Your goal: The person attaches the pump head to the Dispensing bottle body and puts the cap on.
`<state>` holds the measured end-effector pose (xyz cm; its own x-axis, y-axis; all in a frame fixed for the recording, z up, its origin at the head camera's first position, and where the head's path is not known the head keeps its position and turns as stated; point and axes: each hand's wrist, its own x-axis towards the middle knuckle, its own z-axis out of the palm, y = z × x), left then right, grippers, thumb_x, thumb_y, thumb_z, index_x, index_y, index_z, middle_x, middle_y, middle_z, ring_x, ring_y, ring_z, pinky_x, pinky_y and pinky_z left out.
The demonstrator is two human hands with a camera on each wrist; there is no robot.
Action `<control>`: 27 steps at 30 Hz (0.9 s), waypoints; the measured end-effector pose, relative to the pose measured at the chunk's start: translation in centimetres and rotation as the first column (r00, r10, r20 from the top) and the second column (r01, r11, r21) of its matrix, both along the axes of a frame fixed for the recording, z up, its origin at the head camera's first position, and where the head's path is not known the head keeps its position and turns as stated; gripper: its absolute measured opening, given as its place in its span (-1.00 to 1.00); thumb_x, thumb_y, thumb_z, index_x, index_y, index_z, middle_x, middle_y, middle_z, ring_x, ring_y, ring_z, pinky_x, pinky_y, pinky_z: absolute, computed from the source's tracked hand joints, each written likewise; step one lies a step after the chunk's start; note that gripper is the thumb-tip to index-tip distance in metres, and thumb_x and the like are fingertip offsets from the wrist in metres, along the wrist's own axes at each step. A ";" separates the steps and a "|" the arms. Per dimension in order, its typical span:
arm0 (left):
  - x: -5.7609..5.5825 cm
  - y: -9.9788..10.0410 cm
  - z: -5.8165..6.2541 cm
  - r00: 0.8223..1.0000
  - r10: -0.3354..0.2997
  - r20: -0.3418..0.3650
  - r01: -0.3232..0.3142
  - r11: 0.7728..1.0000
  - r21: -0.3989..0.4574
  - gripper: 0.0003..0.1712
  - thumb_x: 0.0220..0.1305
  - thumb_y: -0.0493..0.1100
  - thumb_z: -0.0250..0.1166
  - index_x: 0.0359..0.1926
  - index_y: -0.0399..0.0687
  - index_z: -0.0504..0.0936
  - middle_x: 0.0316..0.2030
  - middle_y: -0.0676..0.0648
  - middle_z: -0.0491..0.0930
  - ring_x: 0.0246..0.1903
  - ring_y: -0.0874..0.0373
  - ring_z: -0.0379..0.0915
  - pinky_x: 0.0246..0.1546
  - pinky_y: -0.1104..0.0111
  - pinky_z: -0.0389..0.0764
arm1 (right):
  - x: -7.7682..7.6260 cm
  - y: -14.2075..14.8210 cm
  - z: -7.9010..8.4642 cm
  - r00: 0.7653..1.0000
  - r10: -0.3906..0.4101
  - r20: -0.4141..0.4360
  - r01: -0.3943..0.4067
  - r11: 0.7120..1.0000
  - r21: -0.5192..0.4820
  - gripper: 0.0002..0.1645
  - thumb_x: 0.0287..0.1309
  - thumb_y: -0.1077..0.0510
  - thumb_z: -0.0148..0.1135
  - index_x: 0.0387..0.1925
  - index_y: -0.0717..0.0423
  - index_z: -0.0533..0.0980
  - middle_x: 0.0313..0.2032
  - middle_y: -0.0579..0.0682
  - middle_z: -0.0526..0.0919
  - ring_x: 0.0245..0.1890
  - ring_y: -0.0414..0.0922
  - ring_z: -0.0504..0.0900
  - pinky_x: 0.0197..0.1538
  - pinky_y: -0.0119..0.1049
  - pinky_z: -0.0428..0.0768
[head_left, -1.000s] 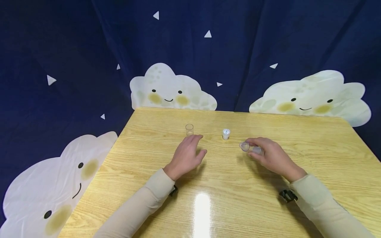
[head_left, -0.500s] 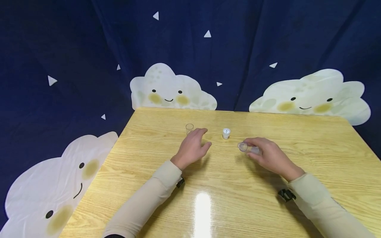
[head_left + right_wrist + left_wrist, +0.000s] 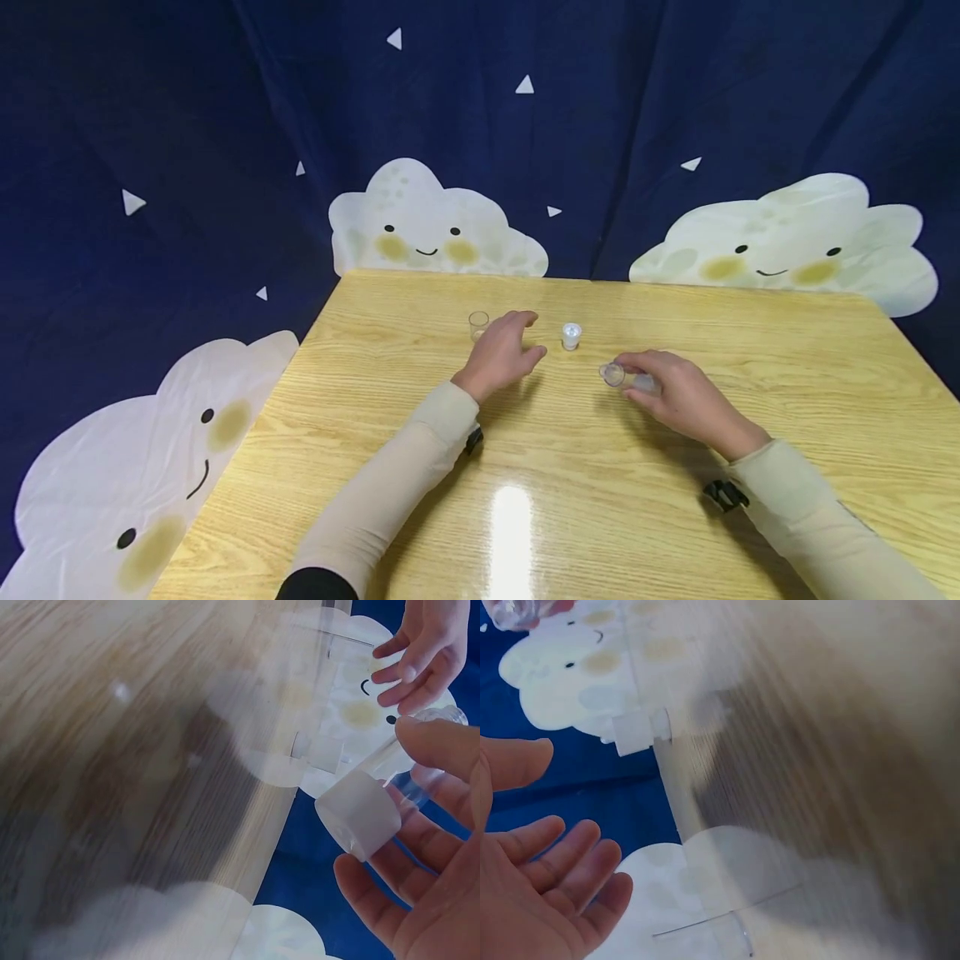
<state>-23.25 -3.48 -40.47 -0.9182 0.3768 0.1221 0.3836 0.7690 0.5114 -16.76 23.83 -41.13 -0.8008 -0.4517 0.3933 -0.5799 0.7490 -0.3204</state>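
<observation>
My right hand (image 3: pixel 678 396) pinches a small clear cylinder with a frosted white end (image 3: pixel 360 814) between thumb and fingers. It is held above the table, tilted, with the clear end to the left. My left hand (image 3: pixel 501 357) is in the air, fingers relaxed and thumb apart, holding nothing. Just to its right stands a small white cup-shaped piece (image 3: pixel 572 336), upright; the left wrist view shows this white piece (image 3: pixel 634 731) ahead of the fingers. A clear open-topped cup (image 3: pixel 478 321) stands behind the left hand, its lower part partly hidden.
A light wooden table (image 3: pixel 420 300) fills the lower view, with a bright reflection near its front. Behind and to the left hangs a dark blue curtain (image 3: pixel 480 100) printed with clouds. A dark band (image 3: pixel 726 496) sits under the right cuff.
My left hand has moved right and away from me, from in front of the clear cup toward the white piece. The right hand with the clear cylinder has barely shifted.
</observation>
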 end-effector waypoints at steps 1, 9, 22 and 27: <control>-0.3 0.1 -0.1 1.000 0.000 0.005 0.000 1.000 0.002 -0.36 0.36 -0.02 0.26 0.39 -0.11 0.37 0.25 -0.11 0.51 0.24 0.00 0.46 0.23 0.17 0.53 | 0.0 -0.1 0.0 1.000 0.004 0.000 -0.004 1.000 0.000 -0.55 0.03 0.25 0.47 0.02 0.18 0.62 -0.07 0.10 0.75 -0.12 0.02 0.72 -0.10 -0.02 0.66; -2.1 0.8 -1.0 0.998 0.002 0.067 -0.003 1.000 0.013 -0.31 0.34 0.04 0.29 0.40 -0.08 0.36 0.26 -0.09 0.52 0.23 0.02 0.48 0.22 0.19 0.54 | 0.1 -0.4 -0.1 1.000 0.020 0.022 -0.020 1.000 0.012 -0.55 0.05 0.24 0.46 0.03 0.17 0.62 -0.07 0.10 0.75 -0.11 0.02 0.72 -0.08 -0.01 0.66; -4.3 3.3 -1.8 0.986 0.003 0.164 -0.021 0.994 0.110 -0.33 0.32 0.00 0.32 0.38 -0.07 0.39 0.22 -0.08 0.56 0.18 0.03 0.53 0.17 0.23 0.57 | -0.2 -0.4 0.1 0.997 0.011 0.073 -0.013 0.999 0.033 -0.55 0.09 0.21 0.44 0.05 0.19 0.61 -0.06 0.12 0.75 -0.10 0.03 0.72 -0.07 0.00 0.66; -5.0 3.6 -2.3 0.979 -0.004 0.205 -0.029 0.987 0.160 -0.34 0.31 -0.01 0.33 0.37 -0.06 0.40 0.22 -0.08 0.57 0.18 0.00 0.54 0.19 0.20 0.55 | -0.2 -0.6 0.1 0.995 0.008 0.096 -0.012 0.999 0.041 -0.56 0.11 0.20 0.42 0.06 0.17 0.61 -0.06 0.11 0.75 -0.08 0.04 0.71 -0.04 0.02 0.65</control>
<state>-28.24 0.09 -42.75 -0.9345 0.3558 -0.0098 0.2494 0.6743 0.6950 -16.94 23.23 -41.00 -0.8295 -0.4739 0.2956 -0.5552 0.7574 -0.3436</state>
